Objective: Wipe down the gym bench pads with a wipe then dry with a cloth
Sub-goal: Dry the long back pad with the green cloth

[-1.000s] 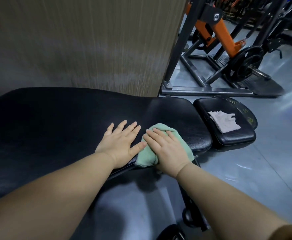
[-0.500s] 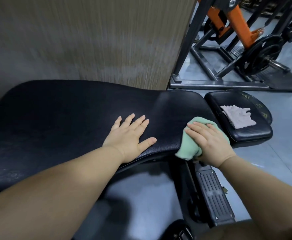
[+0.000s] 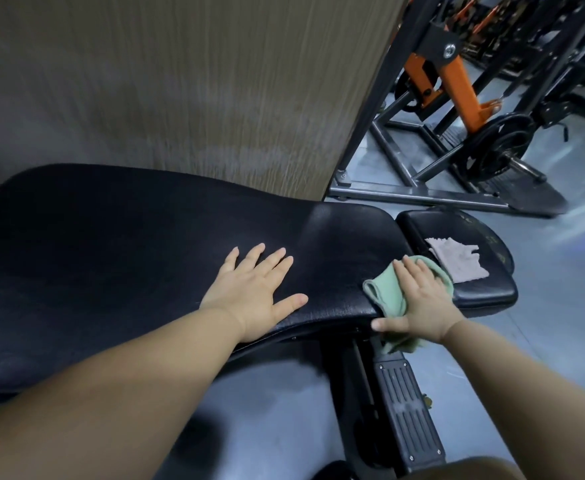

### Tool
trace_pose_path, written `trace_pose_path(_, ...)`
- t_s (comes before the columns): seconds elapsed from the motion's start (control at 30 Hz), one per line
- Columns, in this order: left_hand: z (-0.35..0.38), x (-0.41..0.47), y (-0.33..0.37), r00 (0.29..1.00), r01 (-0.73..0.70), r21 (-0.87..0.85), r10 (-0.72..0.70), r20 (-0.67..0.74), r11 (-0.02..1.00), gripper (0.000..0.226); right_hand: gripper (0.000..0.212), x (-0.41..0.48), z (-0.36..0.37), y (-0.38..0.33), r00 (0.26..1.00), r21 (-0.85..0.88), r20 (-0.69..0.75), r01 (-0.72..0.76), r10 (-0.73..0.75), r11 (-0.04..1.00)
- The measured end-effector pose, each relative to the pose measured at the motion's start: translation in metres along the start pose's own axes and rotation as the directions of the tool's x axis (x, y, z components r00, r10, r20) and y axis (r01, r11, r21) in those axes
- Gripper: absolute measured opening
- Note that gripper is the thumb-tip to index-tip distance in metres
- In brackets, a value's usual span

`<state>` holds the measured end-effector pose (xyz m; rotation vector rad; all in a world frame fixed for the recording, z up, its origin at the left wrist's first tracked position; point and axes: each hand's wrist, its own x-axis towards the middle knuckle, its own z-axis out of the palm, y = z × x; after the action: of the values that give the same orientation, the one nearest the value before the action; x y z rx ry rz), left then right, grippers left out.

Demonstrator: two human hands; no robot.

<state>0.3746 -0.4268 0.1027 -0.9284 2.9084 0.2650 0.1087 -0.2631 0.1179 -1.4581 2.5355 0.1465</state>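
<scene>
A long black bench pad (image 3: 128,237) stretches from the left to the middle. A smaller black seat pad (image 3: 485,292) sits just past its right end. My left hand (image 3: 253,292) lies flat on the long pad with fingers spread, holding nothing. My right hand (image 3: 419,299) presses a green cloth (image 3: 388,292) onto the right near corner of the long pad, with the cloth hanging over the edge. A pale pinkish wipe (image 3: 457,263) lies spread on the seat pad, just beyond my right hand.
A wood-grain wall panel (image 3: 180,81) stands right behind the bench. A black and orange weight machine (image 3: 457,98) with a weight plate (image 3: 499,147) occupies the floor at the right back. The bench's ribbed black foot plate (image 3: 409,420) lies below my right hand.
My right hand has slid the green cloth rightward along the near edge of the long pad, from beside my left hand to the pad's right corner. My left hand has stayed flat.
</scene>
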Motion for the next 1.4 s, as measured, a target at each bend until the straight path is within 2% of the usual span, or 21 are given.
trace_pose_path(0.17, -0.001, 0.000, 0.001, 1.000, 0.001, 0.013, -0.001, 0.013, 1.000, 0.078, 0.119, -0.019, 0.021, -0.030, 0.985, 0.051, -0.089, 0.150, -0.145, 0.987)
trace_pose_path(0.23, -0.001, 0.001, 0.003, 1.000, 0.001, 0.036, -0.002, 0.017, 0.999, 0.077, 0.101, -0.021, 0.025, -0.035, 0.979, 0.127, -0.123, 0.175, -0.159, 0.976)
trace_pose_path(0.33, -0.007, 0.010, 0.004, 0.999, -0.036, 0.094, 0.038, -0.010, 0.995, 0.082, 0.079, -0.018, 0.026, -0.034, 0.975, 0.094, -0.161, 0.171, -0.155, 0.981)
trace_pose_path(0.4, -0.012, 0.020, 0.002, 0.997, -0.062, 0.107, 0.066, -0.042, 0.992, 0.091, 0.077, -0.013, 0.025, -0.031, 0.977, 0.076, -0.168, 0.147, -0.133, 0.986)
trace_pose_path(0.47, -0.013, 0.028, 0.000, 0.997, -0.079, 0.084, 0.080, -0.012, 0.993, 0.104, 0.078, -0.005, 0.021, -0.028, 0.980, 0.078, -0.176, 0.103, -0.088, 0.992)
trace_pose_path(0.53, -0.011, 0.032, 0.000, 0.997, -0.080, 0.056, 0.079, 0.026, 0.995, 0.108, 0.080, 0.006, 0.016, -0.022, 0.981, 0.071, -0.188, 0.069, -0.055, 0.995)
trace_pose_path(0.73, -0.013, 0.033, 0.001, 0.996, -0.074, 0.024, 0.072, 0.049, 0.997, 0.096, 0.081, 0.049, 0.002, 0.004, 0.986, 0.033, -0.147, 0.084, -0.078, 0.996)
trace_pose_path(0.87, -0.010, 0.036, 0.000, 0.996, -0.079, 0.040, 0.077, 0.046, 0.996, 0.089, 0.056, 0.082, -0.011, 0.007, 0.986, 0.024, -0.141, 0.093, -0.089, 0.995)
trace_pose_path(1.03, -0.008, 0.038, -0.001, 0.996, -0.081, 0.021, 0.080, 0.044, 0.996, 0.091, 0.054, 0.136, -0.020, 0.004, 0.983, 0.037, -0.169, 0.084, -0.077, 0.996)
trace_pose_path(1.3, -0.004, 0.043, -0.003, 0.995, -0.086, 0.010, 0.085, 0.046, 0.996, 0.085, 0.050, 0.196, -0.034, -0.010, 0.991, 0.087, -0.122, -0.040, 0.050, 0.995)
trace_pose_path(1.4, -0.003, 0.044, -0.003, 0.996, -0.080, 0.027, 0.079, 0.041, 0.996, 0.083, 0.049, 0.198, -0.034, -0.016, 0.983, 0.093, -0.154, -0.084, 0.097, 0.992)
